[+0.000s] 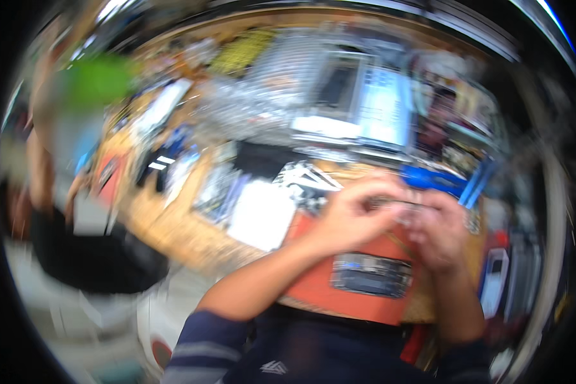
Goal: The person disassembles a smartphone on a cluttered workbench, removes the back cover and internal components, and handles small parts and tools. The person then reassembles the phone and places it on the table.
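A: What are the hands doing?

B: The left hand (368, 208) has its fingers pinched on a thin dark thing (390, 202). It's too blurry to say what it is.

A: And the right hand (440, 230)?

B: Its fingers are bent and close by the other end. I can't tell if they are gripping it too.

A: So where is the thin dark thing?

B: Up between the two hands, over the desk (179, 233).

A: What's under them?

B: A red mat (313, 291). An open phone (372, 275) lies on it, below the hands and nearer the person's tummy. You can see its insides.

A: What's on the left hand's side?

B: A flat white thing (262, 214), left of that hand. Much farther left is another person (41, 166), near a blurry green thing (96, 80).

A: And past the hands?

B: A blue thing (432, 180) is just beyond the right hand. Farther away there's a pile of shiny clear wrap (249, 109), with a yellow thing (243, 52) behind it.
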`<state>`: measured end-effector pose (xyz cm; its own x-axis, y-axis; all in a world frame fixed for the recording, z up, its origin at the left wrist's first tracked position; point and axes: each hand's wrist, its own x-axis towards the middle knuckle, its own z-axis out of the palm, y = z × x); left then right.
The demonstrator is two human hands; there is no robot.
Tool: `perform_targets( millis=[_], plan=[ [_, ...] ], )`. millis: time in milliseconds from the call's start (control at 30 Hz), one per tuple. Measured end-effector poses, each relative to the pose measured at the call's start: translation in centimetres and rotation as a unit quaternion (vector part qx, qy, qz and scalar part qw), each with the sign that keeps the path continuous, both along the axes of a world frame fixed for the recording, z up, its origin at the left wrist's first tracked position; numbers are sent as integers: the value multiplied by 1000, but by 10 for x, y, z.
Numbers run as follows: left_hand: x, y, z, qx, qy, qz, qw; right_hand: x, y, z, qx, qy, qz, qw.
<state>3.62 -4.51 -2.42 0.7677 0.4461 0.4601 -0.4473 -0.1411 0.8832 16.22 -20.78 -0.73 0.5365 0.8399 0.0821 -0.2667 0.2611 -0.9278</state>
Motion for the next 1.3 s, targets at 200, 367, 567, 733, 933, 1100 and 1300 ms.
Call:
perform_targets(
  millis=[200,367,567,733,933,1100,1300],
  plan=[
    [11,-5,5,46,-45,18,998,14,-1,-6,16,-1,-4,1000],
    [7,-5,10,116,-76,55,989,13,6,-1,57,40,60,996],
    [2,10,11,225,-72,112,965,-2,0,2,-16,106,13,994],
    [-7,15,17,245,-16,119,962,2,10,3,-29,61,64,996],
    [-1,13,19,234,-16,126,964,1,15,13,-21,13,89,996],
    [-4,13,16,218,-2,123,968,-1,16,13,-4,-8,82,997],
    [-5,13,18,234,-1,122,965,0,16,9,-2,-14,77,997]
  ],
)
